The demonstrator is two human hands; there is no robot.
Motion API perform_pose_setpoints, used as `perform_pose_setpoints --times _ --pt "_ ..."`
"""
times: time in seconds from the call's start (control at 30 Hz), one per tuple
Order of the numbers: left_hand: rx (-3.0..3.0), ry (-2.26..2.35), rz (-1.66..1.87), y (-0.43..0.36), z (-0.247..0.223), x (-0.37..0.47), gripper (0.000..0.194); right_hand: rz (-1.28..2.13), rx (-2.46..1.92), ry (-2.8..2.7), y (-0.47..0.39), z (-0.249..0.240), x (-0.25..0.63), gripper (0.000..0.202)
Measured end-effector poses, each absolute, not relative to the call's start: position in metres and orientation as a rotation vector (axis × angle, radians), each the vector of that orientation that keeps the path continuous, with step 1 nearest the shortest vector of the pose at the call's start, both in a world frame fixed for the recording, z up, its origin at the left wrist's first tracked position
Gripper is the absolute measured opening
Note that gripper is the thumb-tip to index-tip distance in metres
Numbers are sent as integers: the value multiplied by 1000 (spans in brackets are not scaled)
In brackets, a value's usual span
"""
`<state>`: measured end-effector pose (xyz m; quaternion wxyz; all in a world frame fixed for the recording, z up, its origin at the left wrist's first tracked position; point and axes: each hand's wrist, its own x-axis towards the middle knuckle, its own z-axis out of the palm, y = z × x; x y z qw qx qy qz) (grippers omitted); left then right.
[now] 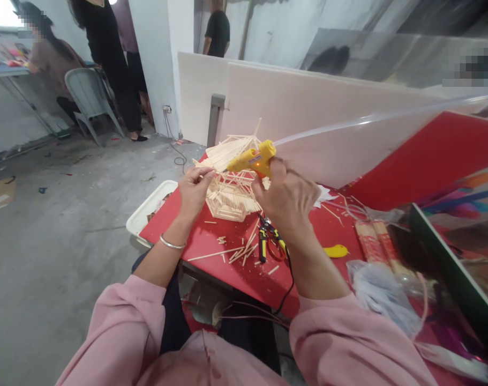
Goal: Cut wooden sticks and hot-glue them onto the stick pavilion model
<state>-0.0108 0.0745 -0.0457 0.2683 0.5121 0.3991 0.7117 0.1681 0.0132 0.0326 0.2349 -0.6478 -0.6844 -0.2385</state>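
Note:
A yellow glue gun (249,158) with a small orange light is gripped in my right hand (290,195). Its nozzle points left, toward the fingertips of my left hand (194,187). Those fingers are pinched together at the left edge of a model made of thin wooden sticks (230,206); what they hold is too small to make out. The model has a slatted, roof-like upper part and an open lattice below, and it stands on the red table (203,241). A clear glue stick or tube seems to extend behind the gun.
Loose sticks (244,252), yellow-black pliers (263,244) and a yellow-handled tool (336,251) lie on the table. Bagged material (382,295) is at right, a white tray (147,206) at left. White boards (308,118) stand behind. Several people are in the background.

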Motion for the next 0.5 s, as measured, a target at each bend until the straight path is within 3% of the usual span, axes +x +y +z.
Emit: perform_pose_setpoints --times 0.5 --pt "1410 1105 1909 74 -44 -10 2 -713 -1768 -1881 15 32 169 45"
